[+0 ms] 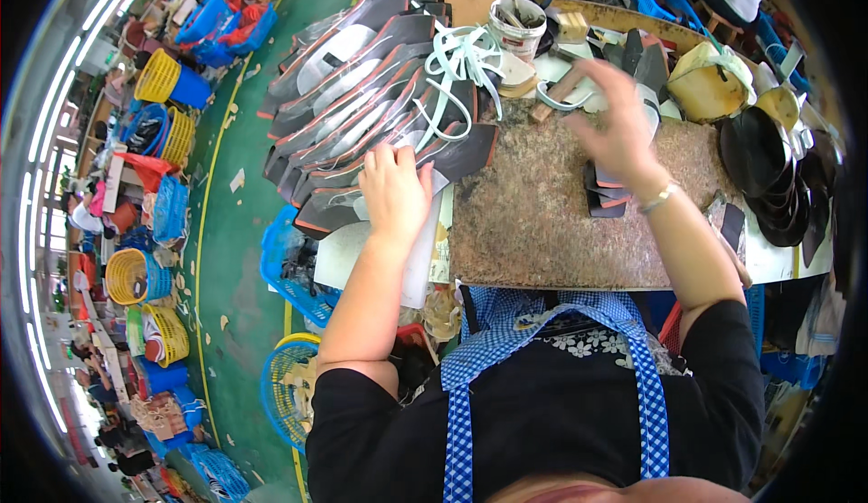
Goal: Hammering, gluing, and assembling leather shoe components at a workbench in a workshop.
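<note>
My left hand [395, 188] is closed over the near edge of a dark leather-like piece [330, 214], the nearest of a fanned stack of dark pieces [357, 83] with orange-red edges and pale linings. Its fingertips bend down onto the piece; what lies beneath them is hidden. Pale strips [461, 60] lie looped and knotted over the stack's right side. My right hand [624, 123], slightly blurred, is above the workboard [542, 223] with fingers apart, and nothing shows in it. Beside its fingers lie a wooden bar [556, 96] and a curved pale strip. Small dark pieces [604, 197] lie under its wrist.
A white bucket [518, 28] with tools stands at the back of the board. To the right sit a yellowish container [710, 85] and a stack of dark rounded pieces [764, 173]. A blue basket [294, 263] is left of the bench, beside a green floor [235, 259].
</note>
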Motion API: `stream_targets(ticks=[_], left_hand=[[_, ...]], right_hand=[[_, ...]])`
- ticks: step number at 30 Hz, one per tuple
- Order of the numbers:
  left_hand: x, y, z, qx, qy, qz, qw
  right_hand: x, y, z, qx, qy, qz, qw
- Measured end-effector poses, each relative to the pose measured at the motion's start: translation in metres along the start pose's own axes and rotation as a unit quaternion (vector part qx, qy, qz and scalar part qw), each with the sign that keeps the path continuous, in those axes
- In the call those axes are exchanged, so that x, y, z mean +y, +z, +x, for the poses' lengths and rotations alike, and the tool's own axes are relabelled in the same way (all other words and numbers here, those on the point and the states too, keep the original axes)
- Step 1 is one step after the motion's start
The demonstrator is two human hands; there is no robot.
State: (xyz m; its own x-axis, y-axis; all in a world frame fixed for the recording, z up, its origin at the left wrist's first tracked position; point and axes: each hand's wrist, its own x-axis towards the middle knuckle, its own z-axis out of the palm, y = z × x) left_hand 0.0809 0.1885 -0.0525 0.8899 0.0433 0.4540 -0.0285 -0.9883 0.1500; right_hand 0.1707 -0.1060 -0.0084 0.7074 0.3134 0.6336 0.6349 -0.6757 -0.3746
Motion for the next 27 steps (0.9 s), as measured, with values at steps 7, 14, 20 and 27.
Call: stream_targets(ticks=[7, 14, 20, 27], left_hand=[[0.006, -0.010, 0.001, -0.065, 0.001, -0.093, 0.993], [0.001, -0.044, -0.022, -0.221, 0.030, -0.121, 0.967], [-0.003, -0.055, -0.021, -0.226, 0.082, -0.084, 0.967], [0.013, -0.064, -0.010, -0.271, 0.152, -0.112, 0.944]], right_hand=[[-0.019, 0.103, 0.084, -0.178, -0.385, -0.141, 0.895], [-0.006, 0.094, 0.111, -0.241, -0.469, -0.134, 0.839], [0.029, 0.038, 0.116, -0.250, -0.467, -0.127, 0.839], [0.036, 0.066, 0.107, -0.247, -0.355, -0.226, 0.873]])
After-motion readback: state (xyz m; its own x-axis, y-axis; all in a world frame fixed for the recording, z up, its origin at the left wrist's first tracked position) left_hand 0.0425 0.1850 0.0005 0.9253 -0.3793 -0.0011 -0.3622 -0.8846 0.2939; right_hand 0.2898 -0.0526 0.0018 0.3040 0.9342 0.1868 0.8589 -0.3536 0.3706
